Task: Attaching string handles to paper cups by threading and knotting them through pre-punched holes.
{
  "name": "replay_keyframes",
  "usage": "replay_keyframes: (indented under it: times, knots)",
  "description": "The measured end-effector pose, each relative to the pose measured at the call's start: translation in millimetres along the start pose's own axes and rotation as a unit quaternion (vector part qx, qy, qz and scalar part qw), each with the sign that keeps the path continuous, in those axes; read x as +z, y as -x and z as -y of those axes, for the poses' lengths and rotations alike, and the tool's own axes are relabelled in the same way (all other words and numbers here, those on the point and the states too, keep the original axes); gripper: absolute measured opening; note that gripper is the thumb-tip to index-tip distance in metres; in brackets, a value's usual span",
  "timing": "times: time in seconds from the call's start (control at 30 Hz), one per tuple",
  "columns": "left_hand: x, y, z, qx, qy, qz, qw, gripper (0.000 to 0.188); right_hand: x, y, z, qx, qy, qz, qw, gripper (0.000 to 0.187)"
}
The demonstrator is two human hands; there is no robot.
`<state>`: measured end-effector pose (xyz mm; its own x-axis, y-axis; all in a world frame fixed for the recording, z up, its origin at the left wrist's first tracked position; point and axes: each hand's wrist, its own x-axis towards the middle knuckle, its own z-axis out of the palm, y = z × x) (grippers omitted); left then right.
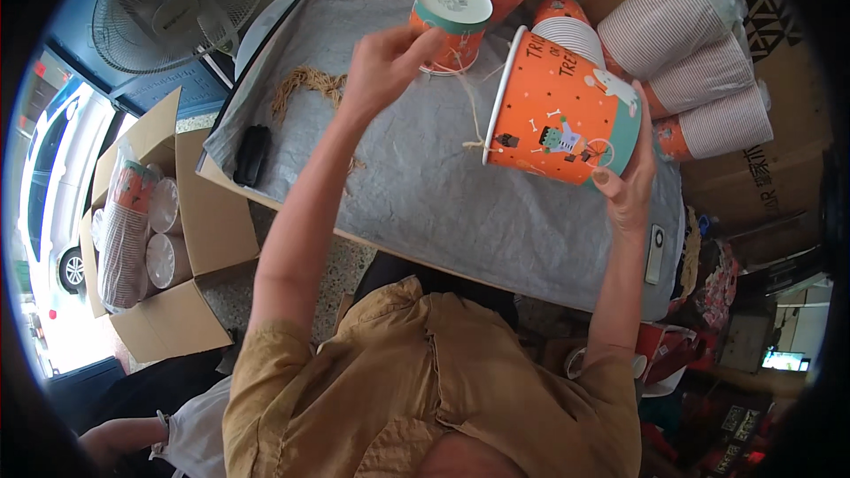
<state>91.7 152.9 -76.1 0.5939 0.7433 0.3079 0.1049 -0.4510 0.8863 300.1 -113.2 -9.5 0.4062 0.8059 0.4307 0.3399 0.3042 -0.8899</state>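
Both hands were raised above the grey-covered table [403,199]. My right hand [630,190], thumb on the near side, gripped the base of the orange paper bucket [553,111], tipped rim-leftward, probably to bring its twine [476,143] toward my left hand [385,73]. That one's fingers were half-curled beside a smaller, upturned paper cup [456,19]; blur hid whether they pinched anything. Loose twine [312,82] lay at left, perhaps for easy reach.

Tabletop [390,251] under gray cloth [425,181]; on it: tan twine [305,87], black object [252,156], inverted orange paper cup [455,16], slim white device [654,254].
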Motion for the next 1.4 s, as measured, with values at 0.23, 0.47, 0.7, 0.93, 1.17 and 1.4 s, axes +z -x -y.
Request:
replay_keyframes:
  times: [0.23,0.47,0.7,0.93,1.17,1.4]
  knots:
    - [28,-81,72,0.248,-0.285,-0.082,0.922,0.031,-20,-48,40,-0.033,0.178,0.16,0.97,0.124]
    - [30,-52,38,0.189,-0.286,-0.049,0.938,0.018,-21,-85,70,0.011,0.185,0.201,0.962,0.119]
    - [15,34,7,0.165,-0.154,-0.078,0.971,0.018,31,-106,126,0.036,0.083,0.243,0.966,0.101]
    - [28,83,-27,-0.215,0.506,0.165,0.819,0.092,-12,-117,117,-0.027,0.243,0.206,0.948,0.113]
    - [-10,58,7,-0.142,0.799,0.103,0.575,0.023,17,-101,100,-0.051,0.255,0.21,0.942,0.118]
    - [-14,18,30,-0.14,0.714,0.092,0.68,0.033,30,-111,62,-0.044,0.294,0.237,0.925,0.107]
